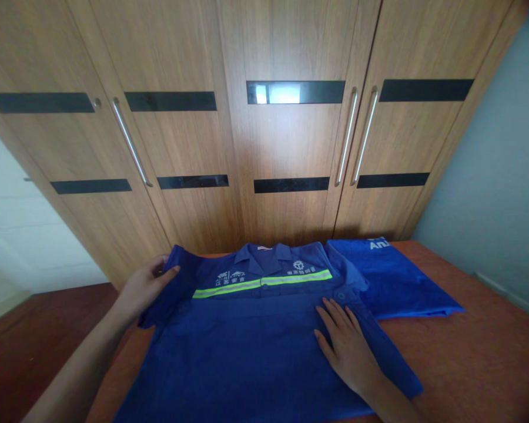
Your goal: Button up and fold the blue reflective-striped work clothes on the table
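A dark blue short-sleeved work shirt (pixel 247 346) lies spread out with its front up and its collar pointing away from me. Across its chest runs a yellow-green and silver reflective stripe, with white printing above it. My left hand (pixel 147 282) pinches the shirt's left-side sleeve near the shoulder, thumb on top; its other fingers are partly hidden. Flat on the shirt's right side below the stripe rests my right hand (pixel 346 343), fingers stretched out. The right-side sleeve lies against a folded brighter blue cloth (pixel 392 282) with white lettering.
Under the shirt is a reddish-brown surface (pixel 480 346). Directly behind it stands a wooden wardrobe (pixel 286 141) with dark strips and metal bar handles (pixel 132 144). A pale wall (pixel 489 188) rises on the right, and a white panelled surface (pixel 17 235) is at the left.
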{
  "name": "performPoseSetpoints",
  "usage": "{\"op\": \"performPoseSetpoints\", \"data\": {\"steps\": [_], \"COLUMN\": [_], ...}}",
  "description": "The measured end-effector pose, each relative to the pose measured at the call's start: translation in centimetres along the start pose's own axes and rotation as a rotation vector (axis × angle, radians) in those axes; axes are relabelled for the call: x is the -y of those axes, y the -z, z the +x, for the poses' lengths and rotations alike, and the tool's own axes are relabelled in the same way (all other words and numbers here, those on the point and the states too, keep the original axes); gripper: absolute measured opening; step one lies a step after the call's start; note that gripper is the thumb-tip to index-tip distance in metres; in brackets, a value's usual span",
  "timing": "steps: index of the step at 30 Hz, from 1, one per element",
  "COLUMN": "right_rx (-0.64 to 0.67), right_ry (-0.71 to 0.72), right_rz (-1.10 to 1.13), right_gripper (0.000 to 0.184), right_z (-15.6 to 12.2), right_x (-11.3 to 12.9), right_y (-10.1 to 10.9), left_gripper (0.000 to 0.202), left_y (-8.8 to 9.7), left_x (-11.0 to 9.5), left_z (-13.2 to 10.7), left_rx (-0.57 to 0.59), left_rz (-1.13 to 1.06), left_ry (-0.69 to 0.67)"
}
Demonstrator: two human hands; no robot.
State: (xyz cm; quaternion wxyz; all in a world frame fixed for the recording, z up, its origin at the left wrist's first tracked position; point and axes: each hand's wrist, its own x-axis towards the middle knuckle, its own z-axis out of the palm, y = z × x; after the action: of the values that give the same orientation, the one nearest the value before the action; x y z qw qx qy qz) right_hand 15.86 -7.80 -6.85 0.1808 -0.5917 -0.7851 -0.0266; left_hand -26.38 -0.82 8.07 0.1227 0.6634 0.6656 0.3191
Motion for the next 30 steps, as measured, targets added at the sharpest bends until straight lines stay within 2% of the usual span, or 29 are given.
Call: {"op": "performPoseSetpoints", "data": {"steps": [3,6,7,9,11,13,16,20,26,30], "right_rx": [0.0,-0.006,-0.009,-0.013,-0.01,-0.003,-0.002,-0.012,0.018,-0.008], "right_ry": [-0.001,0.001,0.001,0.002,0.002,0.0,0.001,0.003,-0.003,-0.064], "right_rz": [-0.002,0.002,0.004,0.002,-0.002,-0.006,-0.003,-0.002,0.036,0.242], "right_gripper": [0.049,0.049,0.049,0.049,0.049,0.049,0.048,0.048,0.048,0.041], "right_z": [0.0,0.0,0.0,0.0,0.0,0.0,0.0,0.0,-0.4,-0.1], "right_x": [0.0,-0.1,-0.1,-0.2,-0.2,-0.1,-0.1,-0.3,0.2,-0.4], "right_y": [0.0,-0.1,-0.1,-0.2,-0.2,-0.2,-0.2,-0.2,0.1,0.9], "left_gripper": [0.047,0.042,0.041,0.043,0.046,0.05,0.056,0.055,0.055,0.055], "left_y": [-2.7,-5.4,-6.1,-7.2,-7.9,-8.6,-9.6,-10.5,-10.2,-9.7], "left_x": [-2.2,-2.6,-2.4,-1.6,-0.3,1.2,2.9,3.4,3.6,4.3], "left_z": [-1.7,-3.4,-3.8,-4.2,-4.4,-4.6,-5.2,-6.0,-6.1,-6.4], "left_rx": [0.203,0.409,0.435,0.368,0.208,0.108,0.126,0.17,0.173,0.182], "left_rz": [0.167,0.298,0.312,0.341,0.393,0.466,0.591,0.678,0.684,0.684], "left_ry": [-0.152,-0.23,-0.252,-0.282,-0.317,-0.354,-0.342,-0.291,-0.277,-0.283]}}
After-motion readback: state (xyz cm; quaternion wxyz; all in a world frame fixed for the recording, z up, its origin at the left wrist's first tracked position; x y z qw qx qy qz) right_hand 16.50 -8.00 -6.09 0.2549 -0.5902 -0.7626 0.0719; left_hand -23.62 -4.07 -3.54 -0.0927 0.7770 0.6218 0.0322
